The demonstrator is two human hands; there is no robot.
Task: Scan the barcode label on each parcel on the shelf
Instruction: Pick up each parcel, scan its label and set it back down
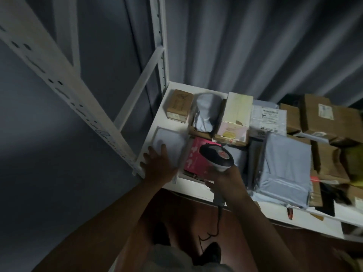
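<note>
L hand (159,163) lies flat, fingers spread, on the pale flat plastic mailer (170,143) at the white metal shelf (196,188)'s front-left corner, R hand (224,178) grips the black-and-white handheld scanner (217,157) just beside, over the pink parcel (198,158); no label showing, so prob. flip mailer next, then aim.

View from my head down onto a white metal shelf (196,189) crowded with parcels. My left hand (159,163) lies with straight fingers on a flat pale grey mailer bag (172,142) at the shelf's left front corner, while my right hand (224,179) grips the handle of a black-and-white corded barcode scanner (217,156), its head above a pink cardboard box (193,158). Behind stand a small brown carton (179,105), a cream-coloured box (235,116) and a large grey plastic mailer (286,163); details are blurred.
</note>
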